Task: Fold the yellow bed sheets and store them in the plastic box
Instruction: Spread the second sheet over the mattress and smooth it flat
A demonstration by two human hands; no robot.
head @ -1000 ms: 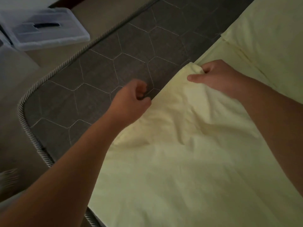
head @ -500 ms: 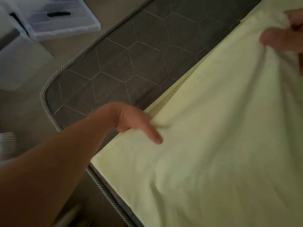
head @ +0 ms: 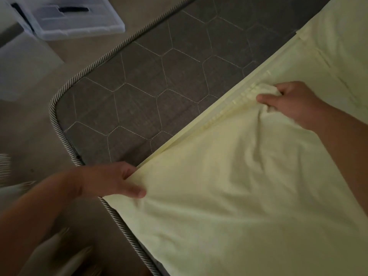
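Yellow sheet spread over the mattress, filling the frame from centre out to 3 and 6 o'clock. Its long edge runs diagonally from about 7 o'clock up to 1 o'clock, showing stacked layered edges along that line. More of the yellow fabric lies at 1–2 o'clock, with a flap corner near the top right.

Left hand at 8 o'clock, at the near corner of the sheet: fingers curled under the fabric edge, thumb laid on top, pinching the corner right by the mattress's corded border. Forearm comes in from the lower left, blurred.

Right hand at 3 o'clock, on the sheet's diagonal edge: fingers curled, a bunch of cloth gathered in the grip, thumb pointing toward 9 o'clock. Creases radiate from that grip down into the sheet. Both hands on the same edge, well apart.

Bare mattress is dark grey with hexagon quilting, exposed from 9 to 12 o'clock. Beyond it, floor.

Clear plastic box on the floor at 10 o'clock, only partly in frame, hazy. A clear lid lies just beside it at 11 o'clock, flat, with a dark handle slot. Both well apart from the sheet.

Striped blurry fabric at the left edge and bottom left, cannot tell what it is.
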